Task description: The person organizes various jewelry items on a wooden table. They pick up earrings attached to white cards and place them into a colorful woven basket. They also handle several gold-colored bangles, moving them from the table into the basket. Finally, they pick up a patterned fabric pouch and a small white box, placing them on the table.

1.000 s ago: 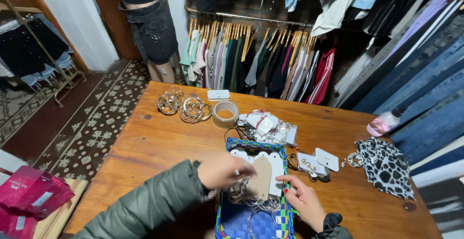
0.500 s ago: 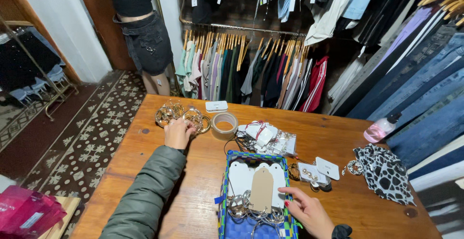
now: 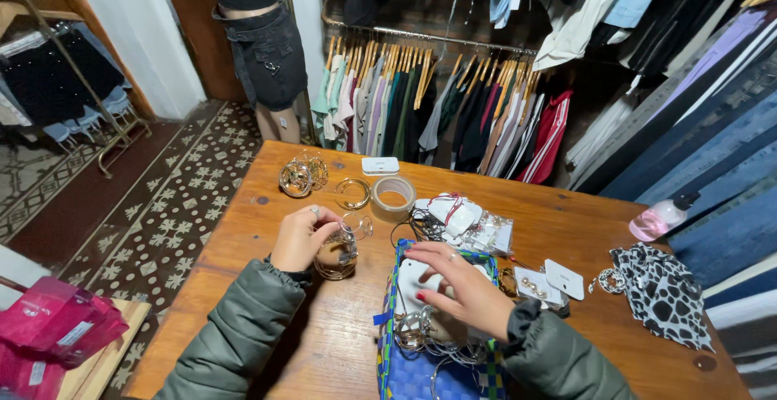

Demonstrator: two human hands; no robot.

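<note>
- Across the middle of the view runs the wooden table (image 3: 615, 230), and behind it a rail of hanging clothes (image 3: 437, 109) on wooden hangers, with a person in dark shorts (image 3: 263, 44) standing at the far left corner
- Down at the near edge sits the blue woven basket (image 3: 421, 372), green-and-white trim, holding pale cards and a tangle of silver rings
- Right hand (image 3: 461, 287) is spread flat over the basket's contents, fingers loose and pressing on a white card (image 3: 411, 275), gripping nothing that I can make out
- Left hand (image 3: 303, 238) is curled around a stack of bangles (image 3: 336, 256), thumb and fingers pinching them just left of the basket, low over the table; whether they rest on the wood is hard to judge
- Off to the right lies a black-and-white spotted pouch (image 3: 664, 291), and beyond it a pink spray bottle (image 3: 660, 220) on its side
- Mid-table, a roll of tape (image 3: 393, 198) stands by a heap of packaged jewellery (image 3: 465, 220)
- More bangles (image 3: 301, 175) wait at the far left edge
- Smallest of all, earring cards (image 3: 550, 280) just beside the right wrist
</note>
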